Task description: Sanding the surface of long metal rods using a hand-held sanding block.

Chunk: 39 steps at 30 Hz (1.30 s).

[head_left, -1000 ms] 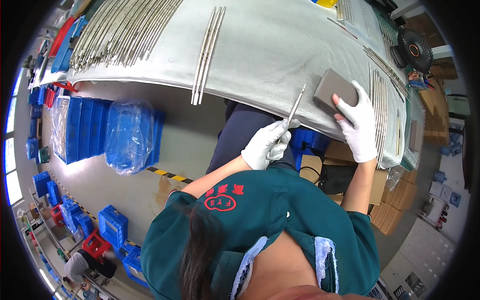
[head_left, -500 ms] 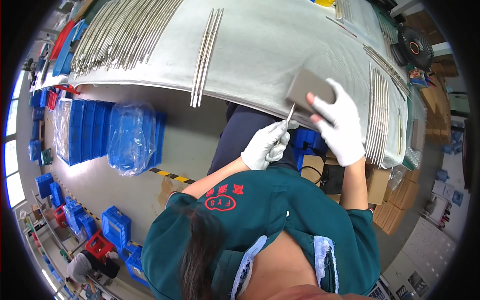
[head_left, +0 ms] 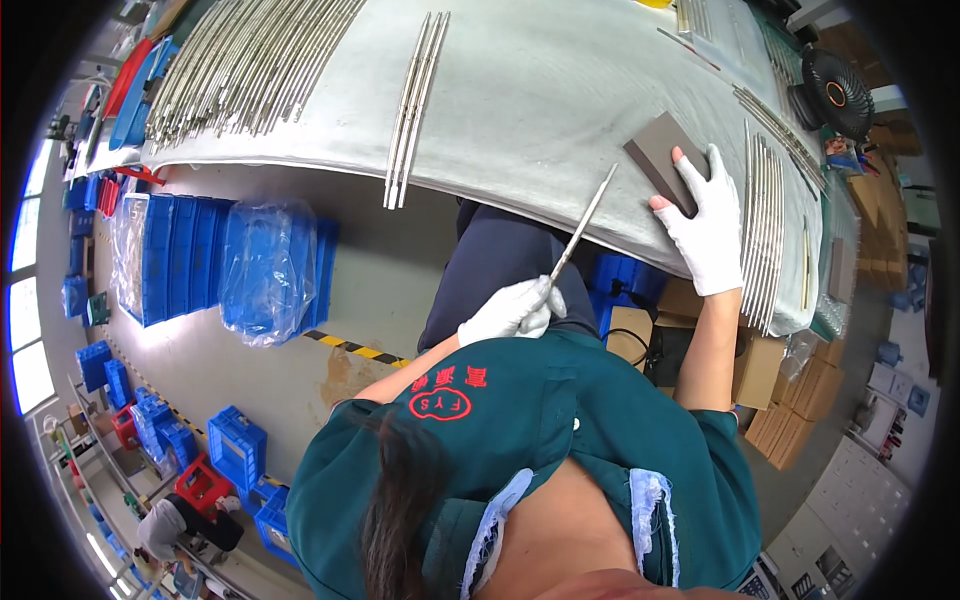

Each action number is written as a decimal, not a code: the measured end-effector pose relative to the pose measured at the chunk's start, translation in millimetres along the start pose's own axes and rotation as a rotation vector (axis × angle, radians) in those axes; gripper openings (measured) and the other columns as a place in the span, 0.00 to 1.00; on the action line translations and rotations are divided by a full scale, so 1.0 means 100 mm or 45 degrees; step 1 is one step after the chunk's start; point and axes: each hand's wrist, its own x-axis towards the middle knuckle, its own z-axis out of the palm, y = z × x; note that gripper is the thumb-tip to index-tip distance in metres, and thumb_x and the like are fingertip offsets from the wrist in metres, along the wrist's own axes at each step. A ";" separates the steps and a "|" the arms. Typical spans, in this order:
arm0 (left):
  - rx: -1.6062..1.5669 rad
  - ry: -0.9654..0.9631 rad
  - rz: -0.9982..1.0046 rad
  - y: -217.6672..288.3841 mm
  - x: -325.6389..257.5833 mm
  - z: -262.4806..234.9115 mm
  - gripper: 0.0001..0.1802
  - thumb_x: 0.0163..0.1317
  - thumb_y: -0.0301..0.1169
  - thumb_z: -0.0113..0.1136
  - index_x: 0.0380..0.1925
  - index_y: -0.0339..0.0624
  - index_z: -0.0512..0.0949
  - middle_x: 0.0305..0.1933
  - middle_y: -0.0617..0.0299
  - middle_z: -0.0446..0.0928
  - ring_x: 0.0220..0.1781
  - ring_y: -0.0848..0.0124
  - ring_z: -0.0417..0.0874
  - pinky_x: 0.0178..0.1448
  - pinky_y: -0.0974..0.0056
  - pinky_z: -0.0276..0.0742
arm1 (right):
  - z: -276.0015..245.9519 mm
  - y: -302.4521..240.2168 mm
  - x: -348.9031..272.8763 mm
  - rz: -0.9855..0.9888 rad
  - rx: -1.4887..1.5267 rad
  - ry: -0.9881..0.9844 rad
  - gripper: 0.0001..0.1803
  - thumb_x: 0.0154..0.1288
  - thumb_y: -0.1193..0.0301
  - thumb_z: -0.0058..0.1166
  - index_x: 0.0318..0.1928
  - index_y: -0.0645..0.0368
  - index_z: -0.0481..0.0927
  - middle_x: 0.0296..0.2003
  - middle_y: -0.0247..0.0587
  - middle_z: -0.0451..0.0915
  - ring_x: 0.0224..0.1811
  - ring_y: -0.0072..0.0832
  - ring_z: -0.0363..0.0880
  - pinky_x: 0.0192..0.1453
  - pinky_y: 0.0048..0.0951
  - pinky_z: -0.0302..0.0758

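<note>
My gloved left hand (head_left: 515, 309) is closed around the lower end of a slim metal rod (head_left: 585, 222), in front of the table edge. The rod slants up to the right, its tip over the table's front edge. At the right, my gloved right hand (head_left: 708, 225), two bare fingertips showing, grips a flat brown-grey block (head_left: 668, 150) that looks like a sanding block. The block is at the tabletop, apart from the rod; whether it rests flat I cannot tell. Several similar rods (head_left: 763, 230) lie just right of this hand.
The table (head_left: 520, 100) has a pale cover. Many metal rods (head_left: 255, 65) lie in a row at far left, with a few more rods (head_left: 412, 110) nearer the middle. A black fan (head_left: 835, 92) stands at right. Blue crates (head_left: 180, 260) and cardboard boxes (head_left: 780, 420) are on the floor.
My right hand has moved the block right, away from the rod. My left hand has shifted slightly left and down, and more of the rod now shows.
</note>
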 end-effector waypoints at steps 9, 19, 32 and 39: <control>-0.139 0.008 0.099 0.34 0.20 0.28 0.22 0.70 0.49 0.42 0.31 0.41 0.70 0.13 0.75 0.52 0.10 0.85 0.49 0.12 0.78 0.45 | -0.11 -0.11 -0.03 0.006 0.098 -0.014 0.28 0.50 0.64 0.61 0.55 0.47 0.76 0.58 0.57 0.66 0.57 0.50 0.67 0.61 0.40 0.64; -0.156 0.032 0.120 0.28 0.19 0.30 0.22 0.69 0.51 0.42 0.34 0.42 0.71 0.13 0.75 0.53 0.09 0.85 0.51 0.11 0.77 0.45 | 0.02 -0.77 0.13 -0.628 0.098 -0.015 0.26 0.45 0.73 0.62 0.47 0.32 0.80 0.51 0.52 0.72 0.54 0.45 0.70 0.62 0.50 0.60; -0.395 -0.072 -0.005 0.22 0.23 0.26 0.22 0.67 0.53 0.42 0.35 0.45 0.71 0.12 0.76 0.50 0.09 0.84 0.48 0.12 0.76 0.44 | 0.00 -0.66 0.17 -0.614 0.088 0.069 0.22 0.46 0.71 0.62 0.45 0.35 0.81 0.51 0.54 0.72 0.51 0.46 0.71 0.56 0.44 0.65; -0.354 -0.044 0.059 0.20 0.23 0.26 0.23 0.68 0.52 0.42 0.38 0.42 0.72 0.14 0.76 0.51 0.10 0.85 0.48 0.11 0.77 0.44 | -0.28 -0.16 -0.15 -0.403 -0.061 -0.089 0.26 0.42 0.75 0.63 0.46 0.37 0.81 0.51 0.58 0.71 0.52 0.51 0.71 0.56 0.46 0.66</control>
